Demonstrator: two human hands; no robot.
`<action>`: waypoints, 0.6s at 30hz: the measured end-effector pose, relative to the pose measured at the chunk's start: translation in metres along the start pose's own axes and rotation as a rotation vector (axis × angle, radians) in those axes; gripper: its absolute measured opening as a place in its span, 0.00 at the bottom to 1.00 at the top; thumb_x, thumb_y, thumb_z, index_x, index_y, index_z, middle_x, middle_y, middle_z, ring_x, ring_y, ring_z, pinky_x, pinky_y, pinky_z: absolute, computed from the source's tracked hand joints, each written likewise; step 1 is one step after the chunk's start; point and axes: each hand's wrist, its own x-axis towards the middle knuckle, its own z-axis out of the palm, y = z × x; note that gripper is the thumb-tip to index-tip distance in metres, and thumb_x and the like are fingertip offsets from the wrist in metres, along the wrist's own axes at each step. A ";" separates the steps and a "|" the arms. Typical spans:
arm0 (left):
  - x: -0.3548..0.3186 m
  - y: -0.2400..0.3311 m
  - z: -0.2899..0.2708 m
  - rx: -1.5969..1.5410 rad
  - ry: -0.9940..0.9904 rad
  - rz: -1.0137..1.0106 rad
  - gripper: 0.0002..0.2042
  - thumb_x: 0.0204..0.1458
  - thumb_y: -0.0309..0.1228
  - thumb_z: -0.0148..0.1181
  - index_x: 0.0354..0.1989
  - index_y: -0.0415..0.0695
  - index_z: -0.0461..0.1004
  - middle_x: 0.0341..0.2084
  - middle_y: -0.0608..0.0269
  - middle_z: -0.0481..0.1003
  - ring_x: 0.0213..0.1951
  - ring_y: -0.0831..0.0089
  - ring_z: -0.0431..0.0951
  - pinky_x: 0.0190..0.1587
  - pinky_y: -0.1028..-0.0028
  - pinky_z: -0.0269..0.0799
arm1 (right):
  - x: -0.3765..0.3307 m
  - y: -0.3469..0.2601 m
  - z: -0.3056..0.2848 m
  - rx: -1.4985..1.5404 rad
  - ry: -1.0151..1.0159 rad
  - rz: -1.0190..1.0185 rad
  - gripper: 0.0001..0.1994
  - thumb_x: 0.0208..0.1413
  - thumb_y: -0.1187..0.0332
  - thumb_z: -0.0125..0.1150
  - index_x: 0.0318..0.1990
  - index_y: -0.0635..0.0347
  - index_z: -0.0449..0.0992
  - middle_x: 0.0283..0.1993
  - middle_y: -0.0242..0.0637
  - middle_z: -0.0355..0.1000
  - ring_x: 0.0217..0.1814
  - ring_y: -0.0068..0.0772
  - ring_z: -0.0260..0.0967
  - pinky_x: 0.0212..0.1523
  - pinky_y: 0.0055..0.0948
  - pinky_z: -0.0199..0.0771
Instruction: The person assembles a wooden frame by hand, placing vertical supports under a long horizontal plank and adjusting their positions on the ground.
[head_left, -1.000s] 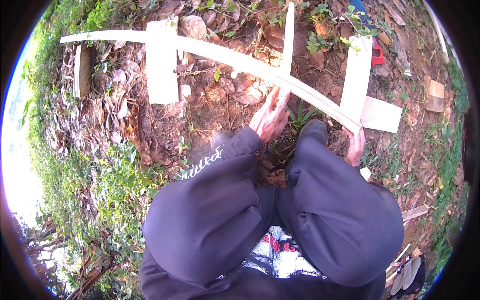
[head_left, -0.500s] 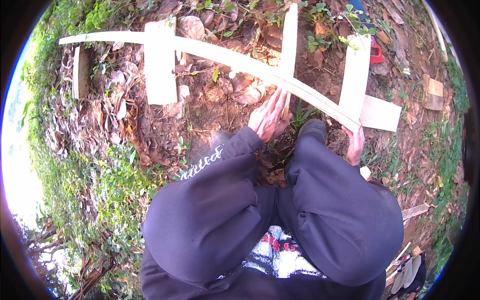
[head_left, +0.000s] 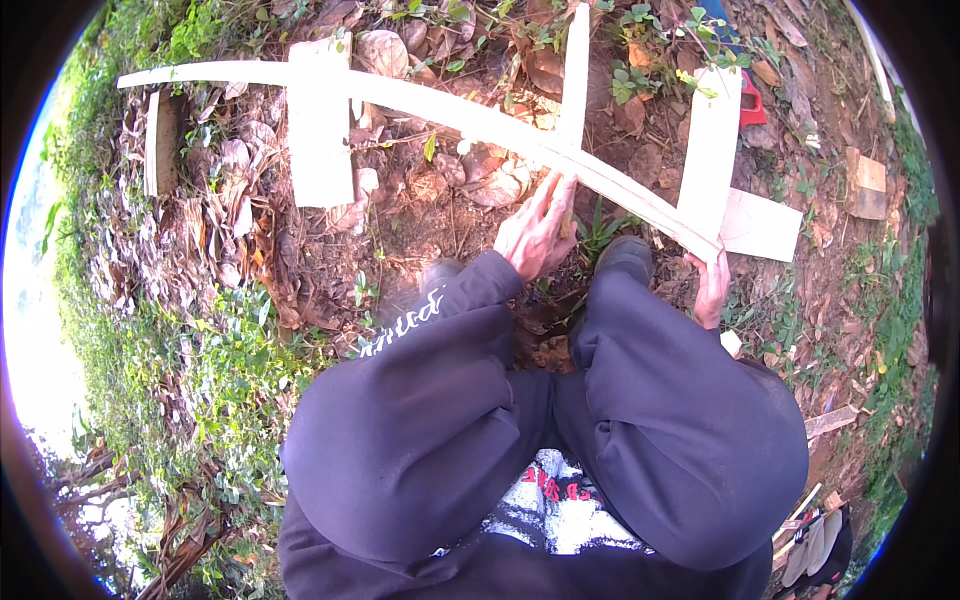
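Observation:
A long, pale wooden plank [head_left: 450, 112] stretches from the far left toward the right, lying across several shorter boards. With its fingers at the plank's right end, my right hand [head_left: 711, 290] grips the edge there. My left hand [head_left: 536, 232] is closed around the near end of a narrow wooden strip [head_left: 575, 75], its fingertips right by the plank. That strip crosses the plank near its middle. A wide board [head_left: 320, 165] lies under the plank's left part. On the right, another board [head_left: 710, 140] meets the plank's end, with a short wooden piece [head_left: 762, 226] beside it.
Dry leaves and soil [head_left: 430, 200] cover the ground, with green plants [head_left: 230, 370] at the left. A red-handled tool [head_left: 751, 103] lies behind the right board. A wood block [head_left: 163, 145] stands far left; another wood piece [head_left: 866, 185] lies right. My shoes [head_left: 627, 258] are close to the strip.
My left hand has shifted very slightly left, and the narrow strip's far end has tilted a little to the left. The long plank and my right hand look almost unmoved.

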 end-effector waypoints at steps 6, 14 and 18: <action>0.003 0.001 0.003 -0.022 -0.007 0.009 0.40 0.50 0.29 0.65 0.72 0.38 0.54 0.60 0.35 0.66 0.56 0.42 0.74 0.54 0.60 0.78 | 0.005 -0.023 -0.001 -0.400 0.113 -0.202 0.30 0.66 0.60 0.44 0.69 0.72 0.57 0.69 0.52 0.61 0.71 0.47 0.57 0.69 0.42 0.56; 0.001 0.008 -0.014 -0.041 -0.122 -0.134 0.42 0.50 0.30 0.66 0.74 0.45 0.51 0.64 0.33 0.61 0.57 0.40 0.73 0.55 0.58 0.77 | 0.058 -0.142 0.105 -0.914 -0.114 -0.757 0.34 0.53 0.65 0.55 0.69 0.66 0.61 0.72 0.54 0.57 0.76 0.61 0.50 0.74 0.52 0.49; 0.002 -0.002 -0.008 -0.088 -0.114 -0.067 0.45 0.45 0.30 0.68 0.74 0.48 0.51 0.65 0.33 0.57 0.59 0.37 0.71 0.55 0.57 0.77 | 0.098 -0.147 0.177 -0.899 -0.307 -0.748 0.28 0.59 0.67 0.51 0.68 0.65 0.64 0.68 0.53 0.62 0.71 0.56 0.58 0.70 0.49 0.57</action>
